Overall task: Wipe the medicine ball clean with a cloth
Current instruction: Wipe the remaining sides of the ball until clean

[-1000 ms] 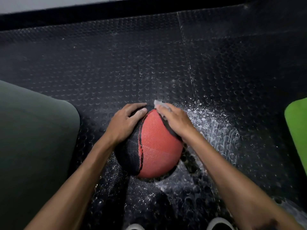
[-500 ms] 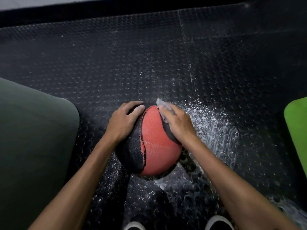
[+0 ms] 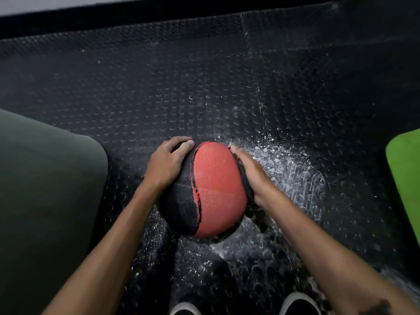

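A red and black medicine ball (image 3: 216, 189) rests on the black studded rubber floor (image 3: 181, 87) in the middle of the view. My left hand (image 3: 167, 162) grips its black upper left side, fingers curled over the top. My right hand (image 3: 252, 173) lies along the ball's right side and holds a white cloth (image 3: 230, 145) against it. Only a small tip of the cloth shows past my fingertips; the remainder is hidden under the hand.
White specks and wet smears (image 3: 284, 164) cover the floor to the right of and below the ball. A dark green mat (image 3: 45, 189) lies at the left and a bright green mat (image 3: 406, 178) at the right edge. My shoe tips (image 3: 185, 311) show at the bottom.
My right hand has slid with the cloth from the ball's top down onto its right side, so less cloth shows. The left hand keeps its hold on the ball.
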